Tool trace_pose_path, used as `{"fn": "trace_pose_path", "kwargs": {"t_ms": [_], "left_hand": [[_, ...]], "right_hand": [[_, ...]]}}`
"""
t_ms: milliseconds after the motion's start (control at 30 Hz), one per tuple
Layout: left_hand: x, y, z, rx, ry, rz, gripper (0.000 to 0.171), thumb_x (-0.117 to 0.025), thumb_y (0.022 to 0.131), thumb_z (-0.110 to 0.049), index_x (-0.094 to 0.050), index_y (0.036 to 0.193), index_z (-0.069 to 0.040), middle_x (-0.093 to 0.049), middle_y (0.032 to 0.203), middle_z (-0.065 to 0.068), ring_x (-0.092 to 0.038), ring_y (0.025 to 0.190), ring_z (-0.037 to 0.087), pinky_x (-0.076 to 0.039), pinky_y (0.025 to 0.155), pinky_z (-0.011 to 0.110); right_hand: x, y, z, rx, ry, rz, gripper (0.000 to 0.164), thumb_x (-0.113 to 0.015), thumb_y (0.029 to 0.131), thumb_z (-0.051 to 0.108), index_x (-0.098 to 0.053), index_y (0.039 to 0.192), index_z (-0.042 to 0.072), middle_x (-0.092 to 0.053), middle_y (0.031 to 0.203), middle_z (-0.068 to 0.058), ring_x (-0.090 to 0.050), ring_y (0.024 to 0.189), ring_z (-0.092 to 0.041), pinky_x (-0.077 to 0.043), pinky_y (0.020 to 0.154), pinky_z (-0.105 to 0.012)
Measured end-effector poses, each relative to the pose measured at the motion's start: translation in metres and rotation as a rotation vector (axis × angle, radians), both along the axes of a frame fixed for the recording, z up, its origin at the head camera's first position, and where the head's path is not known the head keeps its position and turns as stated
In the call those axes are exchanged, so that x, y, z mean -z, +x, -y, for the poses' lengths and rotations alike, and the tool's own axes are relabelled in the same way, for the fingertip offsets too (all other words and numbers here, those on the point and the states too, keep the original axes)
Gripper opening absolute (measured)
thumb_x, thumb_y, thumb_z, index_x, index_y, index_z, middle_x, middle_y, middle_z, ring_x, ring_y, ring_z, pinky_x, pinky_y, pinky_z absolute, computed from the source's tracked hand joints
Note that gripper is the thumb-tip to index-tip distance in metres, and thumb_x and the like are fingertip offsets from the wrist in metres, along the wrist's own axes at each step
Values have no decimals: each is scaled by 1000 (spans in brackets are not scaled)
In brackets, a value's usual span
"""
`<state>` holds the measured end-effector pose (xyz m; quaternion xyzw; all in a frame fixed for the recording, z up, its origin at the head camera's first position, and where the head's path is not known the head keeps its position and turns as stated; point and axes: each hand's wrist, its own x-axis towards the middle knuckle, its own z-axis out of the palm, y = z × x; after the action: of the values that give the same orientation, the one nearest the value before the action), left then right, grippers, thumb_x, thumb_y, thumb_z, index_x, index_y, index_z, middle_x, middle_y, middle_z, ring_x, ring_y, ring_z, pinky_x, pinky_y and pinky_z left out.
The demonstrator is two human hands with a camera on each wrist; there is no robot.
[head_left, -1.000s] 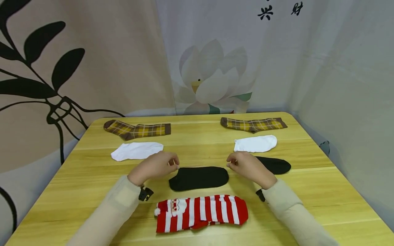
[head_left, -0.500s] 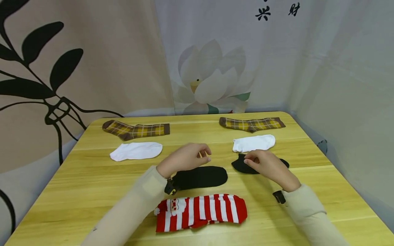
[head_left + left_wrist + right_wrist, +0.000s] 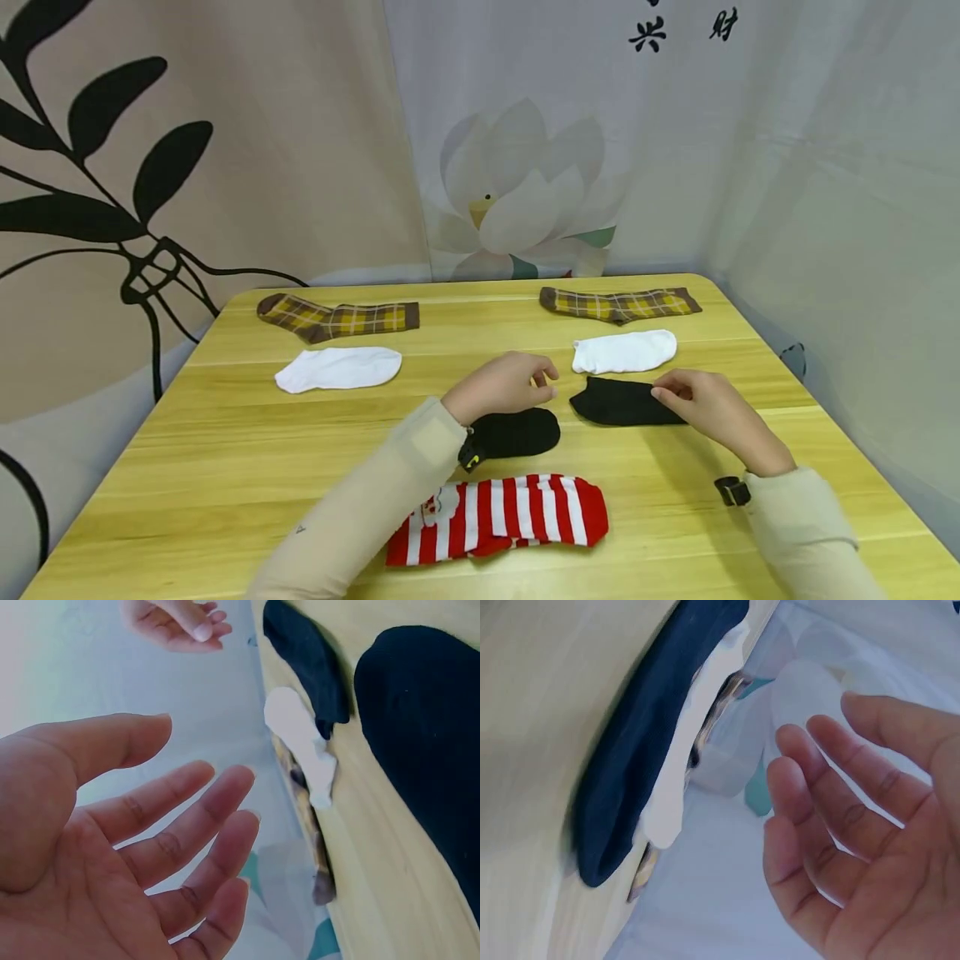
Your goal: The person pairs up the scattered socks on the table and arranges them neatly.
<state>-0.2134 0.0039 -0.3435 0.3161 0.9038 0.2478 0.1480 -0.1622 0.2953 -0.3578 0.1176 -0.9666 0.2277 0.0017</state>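
Observation:
My left hand hovers over the nearer black sock, its fingers loosely bent and nothing in them; the wrist hides that sock's left end. In the left wrist view the left hand shows a bare palm with thumb and fingers apart. My right hand is above the right end of the other black sock, covering its toe. Seen from the right wrist, the right hand is also bare, with fingers slightly curved. A red-and-white striped sock lies nearest, partly behind the left sleeve.
White socks lie farther back, one on the left and one on the right. Behind them are two plaid socks, left and right. All lie on a wooden table, with a printed curtain beyond its far edge.
Both hands have moved to the right. The left hand has passed from the near black sock's left end to above its right part; the right hand has shifted along the other black sock.

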Motion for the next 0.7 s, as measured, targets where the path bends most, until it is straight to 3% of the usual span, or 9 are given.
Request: {"fn": "trace_pose_path", "kwargs": {"t_ms": [300, 533, 700], "left_hand": [[14, -10, -29, -34, -145, -178, 36, -61, 94, -33, -63, 125, -15, -69, 114, 0, -65, 99, 14, -50, 87, 35], [21, -12, -52, -12, -202, -200, 31, -61, 95, -34, -67, 119, -17, -69, 115, -3, -65, 98, 15, -49, 89, 41], [32, -14, -63, -13, -248, -202, 20, -62, 94, -35, -70, 88, -19, -67, 80, -4, -57, 70, 11, -45, 75, 36]], "right_hand": [[8, -11, -27, 83, 15, 39, 27, -58, 96, 20, -67, 109, -1, -68, 100, -16, -63, 87, -28, -52, 71, -42], [14, -14, -46, 138, 10, 72, 28, -56, 97, 18, -65, 111, -3, -66, 106, -23, -63, 87, -33, -52, 69, -42], [20, -16, -53, 139, 10, 91, 29, -57, 96, 17, -64, 112, -6, -65, 106, -24, -63, 88, -35, -52, 71, -44]]}}
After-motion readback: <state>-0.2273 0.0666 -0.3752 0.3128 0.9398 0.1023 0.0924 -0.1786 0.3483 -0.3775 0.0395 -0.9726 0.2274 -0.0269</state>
